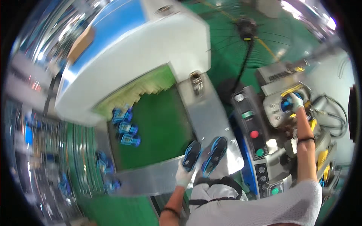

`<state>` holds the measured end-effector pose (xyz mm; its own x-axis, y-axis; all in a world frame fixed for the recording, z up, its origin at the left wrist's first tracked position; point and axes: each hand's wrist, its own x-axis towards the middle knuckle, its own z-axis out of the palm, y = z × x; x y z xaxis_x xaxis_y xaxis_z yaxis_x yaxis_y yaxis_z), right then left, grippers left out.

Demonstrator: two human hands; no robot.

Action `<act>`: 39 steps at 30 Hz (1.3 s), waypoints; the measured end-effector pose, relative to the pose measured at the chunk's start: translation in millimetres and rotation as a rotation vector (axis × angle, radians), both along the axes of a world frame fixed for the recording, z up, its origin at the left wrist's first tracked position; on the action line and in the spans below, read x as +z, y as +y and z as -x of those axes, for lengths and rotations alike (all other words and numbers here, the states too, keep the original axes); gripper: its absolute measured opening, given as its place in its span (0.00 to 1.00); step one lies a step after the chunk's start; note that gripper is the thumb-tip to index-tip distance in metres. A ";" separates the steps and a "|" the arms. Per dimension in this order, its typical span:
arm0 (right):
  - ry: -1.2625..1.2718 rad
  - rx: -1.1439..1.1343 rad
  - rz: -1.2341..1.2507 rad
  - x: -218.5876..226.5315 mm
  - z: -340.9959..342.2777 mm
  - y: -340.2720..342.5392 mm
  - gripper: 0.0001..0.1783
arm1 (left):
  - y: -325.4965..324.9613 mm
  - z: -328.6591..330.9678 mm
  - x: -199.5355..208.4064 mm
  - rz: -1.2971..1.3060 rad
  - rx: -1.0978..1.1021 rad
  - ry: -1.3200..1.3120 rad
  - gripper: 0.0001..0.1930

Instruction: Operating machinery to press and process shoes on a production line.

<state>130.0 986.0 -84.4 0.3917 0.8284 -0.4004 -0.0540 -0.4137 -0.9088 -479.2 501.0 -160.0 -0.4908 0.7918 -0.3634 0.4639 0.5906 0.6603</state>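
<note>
My left hand (183, 175), in a white glove, grips the heel end of a dark shoe with a blue sole (191, 155) over the metal lip of the conveyor. A second matching shoe (215, 150) lies right beside it on the metal frame (211, 113). My right hand (296, 101), also gloved, reaches far right and holds a blue shoe (287, 104) seated in the yellow-edged cradle of a grey machine (273, 109).
A green conveyor belt (158, 128) runs out from under a white hood (132, 56) and carries several blue shoes (127, 132). A control panel with a red button (254, 134) and a green button (259, 152) stands between my hands. A floor fan (245, 30) is behind.
</note>
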 end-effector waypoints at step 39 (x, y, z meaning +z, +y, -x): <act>0.301 -0.645 0.015 40.5 409.6 -687.6 0.31 | -21.2 -51.5 31.3 0.087 -1.081 -0.657 0.18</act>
<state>-279.6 298.4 -43.9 0.6729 0.4617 -0.5780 -0.5402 -0.2272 -0.8103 -427.7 479.8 -128.7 0.6807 0.6364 -0.3628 0.3355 0.1694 0.9267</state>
